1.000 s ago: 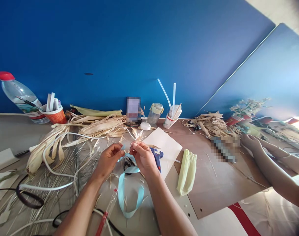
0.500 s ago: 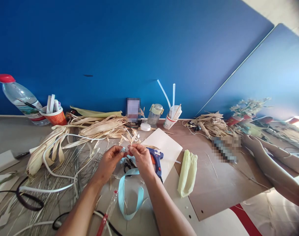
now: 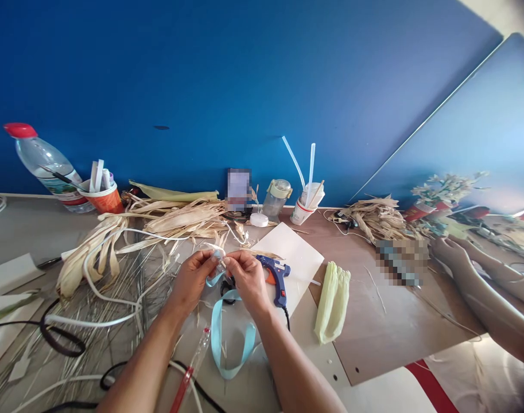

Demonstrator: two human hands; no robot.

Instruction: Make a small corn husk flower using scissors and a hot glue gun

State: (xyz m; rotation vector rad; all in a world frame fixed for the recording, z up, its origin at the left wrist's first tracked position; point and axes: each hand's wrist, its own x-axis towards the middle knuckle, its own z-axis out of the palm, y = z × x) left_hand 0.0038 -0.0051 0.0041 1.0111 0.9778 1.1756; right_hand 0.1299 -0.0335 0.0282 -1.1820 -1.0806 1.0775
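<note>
My left hand [image 3: 195, 276] is closed in a pinch on a light blue ribbon [image 3: 217, 338], which hangs in a long loop to the table. My right hand [image 3: 247, 276] pinches close beside it, fingertips nearly touching the left ones, on a small piece of dried corn husk [image 3: 213, 248] that sticks out above the fingers. Part of the ribbon lies across the husk; the exact contact is hidden by my fingers. Just right of my right hand lies a blue glue gun [image 3: 280, 284]. Black-handled scissors [image 3: 231, 295] show partly beneath my hands.
Dried corn husks [image 3: 184, 221] and thin wires [image 3: 115, 287] cover the left side. A bottle [image 3: 50, 166], an orange cup [image 3: 104, 199] and a straw cup [image 3: 303, 212] stand along the blue partition. Pale green husk [image 3: 333, 304] lies right. Another person's arms [image 3: 472, 281] rest far right.
The husk piece has tipped left and lower between my fingers, and the ribbon has come up against it. My hands are closer together. The view has shifted slightly.
</note>
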